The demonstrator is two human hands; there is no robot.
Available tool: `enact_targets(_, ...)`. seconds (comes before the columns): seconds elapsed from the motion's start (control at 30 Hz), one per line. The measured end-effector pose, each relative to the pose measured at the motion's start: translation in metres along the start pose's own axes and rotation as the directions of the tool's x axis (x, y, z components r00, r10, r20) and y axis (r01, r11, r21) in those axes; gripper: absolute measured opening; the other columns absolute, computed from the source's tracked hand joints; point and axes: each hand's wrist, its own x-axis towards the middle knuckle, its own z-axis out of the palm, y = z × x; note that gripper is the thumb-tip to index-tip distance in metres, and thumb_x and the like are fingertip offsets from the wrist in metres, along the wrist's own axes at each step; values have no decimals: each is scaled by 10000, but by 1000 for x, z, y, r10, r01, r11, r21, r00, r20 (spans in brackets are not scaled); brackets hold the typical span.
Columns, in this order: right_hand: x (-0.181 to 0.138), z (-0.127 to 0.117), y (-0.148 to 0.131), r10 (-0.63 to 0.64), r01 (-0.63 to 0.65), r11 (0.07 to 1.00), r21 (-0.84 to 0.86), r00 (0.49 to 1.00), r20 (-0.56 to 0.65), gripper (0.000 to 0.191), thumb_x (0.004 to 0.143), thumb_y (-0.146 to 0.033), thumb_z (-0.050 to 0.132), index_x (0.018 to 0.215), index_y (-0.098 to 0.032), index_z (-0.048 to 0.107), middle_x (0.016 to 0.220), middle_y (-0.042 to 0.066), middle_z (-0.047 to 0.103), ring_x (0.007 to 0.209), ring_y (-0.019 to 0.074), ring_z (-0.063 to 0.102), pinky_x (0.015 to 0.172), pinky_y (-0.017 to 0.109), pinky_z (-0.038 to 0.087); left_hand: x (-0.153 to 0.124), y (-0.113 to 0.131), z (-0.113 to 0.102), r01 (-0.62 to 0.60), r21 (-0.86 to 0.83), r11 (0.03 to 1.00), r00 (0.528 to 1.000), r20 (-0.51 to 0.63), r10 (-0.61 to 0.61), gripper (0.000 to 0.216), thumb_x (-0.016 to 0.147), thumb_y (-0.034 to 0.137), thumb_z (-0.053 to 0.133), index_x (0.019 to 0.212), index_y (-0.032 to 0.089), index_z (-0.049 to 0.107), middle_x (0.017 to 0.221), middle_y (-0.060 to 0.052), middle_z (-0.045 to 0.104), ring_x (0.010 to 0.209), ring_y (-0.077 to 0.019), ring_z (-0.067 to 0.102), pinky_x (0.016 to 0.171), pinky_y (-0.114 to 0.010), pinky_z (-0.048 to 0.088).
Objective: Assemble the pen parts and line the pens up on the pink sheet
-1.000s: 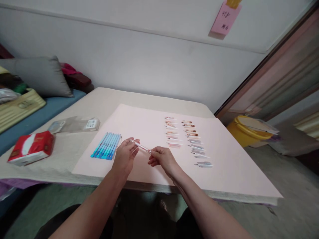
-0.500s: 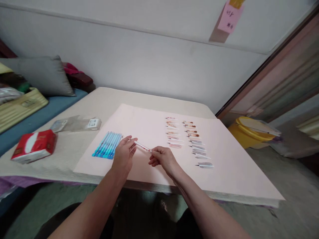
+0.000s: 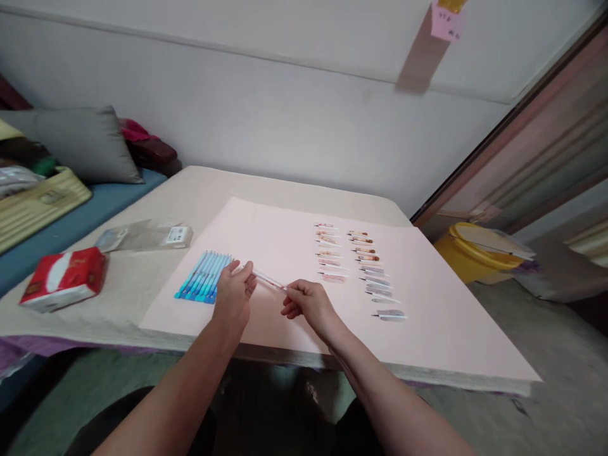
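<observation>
A slim white pen part [image 3: 270,280] with reddish marks, like a refill or barrel, is stretched between my hands above the pale pink sheet [image 3: 280,221]. My left hand [image 3: 234,292] holds its far left end between thumb and fingers. My right hand [image 3: 308,299] pinches the other end, with the remaining fingers curled under. Left of my left hand lies a row of blue pens [image 3: 203,277], side by side. Right of my right hand are two columns of thin dark-tipped refills beside patterned pieces, one column pinkish [image 3: 334,278], the other brown and grey [image 3: 392,315].
A red tissue pack [image 3: 64,278] and a clear plastic wrapper [image 3: 142,237] lie on the table's left side. A grey cushion [image 3: 90,142] rests on a blue seat. Right of the table stands a yellow bucket [image 3: 458,256]. A pink note [image 3: 446,24] hangs on the wall.
Both hands have shifted slightly left with the pen part, which now looks thinner. The pink note on the wall has flapped upward. The laid-out rows are unchanged.
</observation>
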Motion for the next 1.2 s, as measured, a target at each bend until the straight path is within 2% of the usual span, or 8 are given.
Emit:
enact_targets(0.1,-1,1,0,-10,10,1000,-14,1000,0,167,724,-308,578,724,-142,561,601,3,605,514,150,635,462,233,473,1,0,-2,3,4,1000,1000,-16,-3,384,691,164,702,1032,209,531,849,-19,608,674,-69,585,692,-222,478)
enact_targets(0.23,0,-1,1,11,-11,1000,6,1000,6,193,716,-332,598,723,-142,566,601,10,613,510,150,636,460,229,473,0,4,-1,-20,-5,1000,999,49,20,376,722,92,634,1061,201,514,847,-56,647,795,-114,620,738,-242,471)
enact_targets(0.33,0,-1,1,14,-14,1000,23,1000,-1,226,705,-360,620,715,-141,566,601,16,617,514,150,636,463,228,472,-2,5,0,-14,-7,1000,997,82,15,342,735,107,624,1049,192,519,900,-79,658,849,-128,619,737,-244,467)
enact_targets(0.53,0,2,1,6,-6,1000,7,1000,-9,224,703,-358,621,720,-143,562,603,9,608,512,155,635,470,241,473,-1,3,0,22,19,1000,1000,-11,-22,285,715,164,673,975,179,559,885,-39,615,704,-73,586,698,-217,464)
enact_targets(0.7,0,1,1,18,-18,999,27,1000,-7,239,694,-367,636,717,-141,561,603,16,617,519,160,637,478,247,471,0,4,1,0,-14,1000,997,78,1,300,738,83,606,1014,170,530,881,-85,649,807,-123,620,725,-241,467)
enact_targets(0.9,-1,2,-1,16,-16,1000,13,1000,-8,256,695,-383,650,719,-145,560,598,12,615,512,154,634,475,239,470,1,2,0,28,36,999,1000,1,-28,333,677,199,711,980,179,574,902,-45,618,738,-84,581,693,-219,453)
enact_targets(1.07,0,1,0,21,-21,1000,20,1000,2,252,692,-377,651,714,-143,561,596,14,616,508,154,632,466,236,471,2,3,0,1,0,1000,997,72,-1,327,691,71,654,989,168,560,843,-71,643,785,-115,611,718,-231,461)
enact_targets(1.2,-1,0,-1,13,-12,1000,19,1000,-14,255,689,-382,655,718,-145,565,595,17,619,507,152,631,474,239,473,1,3,0,16,12,1000,998,63,-16,331,687,138,694,990,177,566,922,-78,642,804,-119,609,713,-240,466)
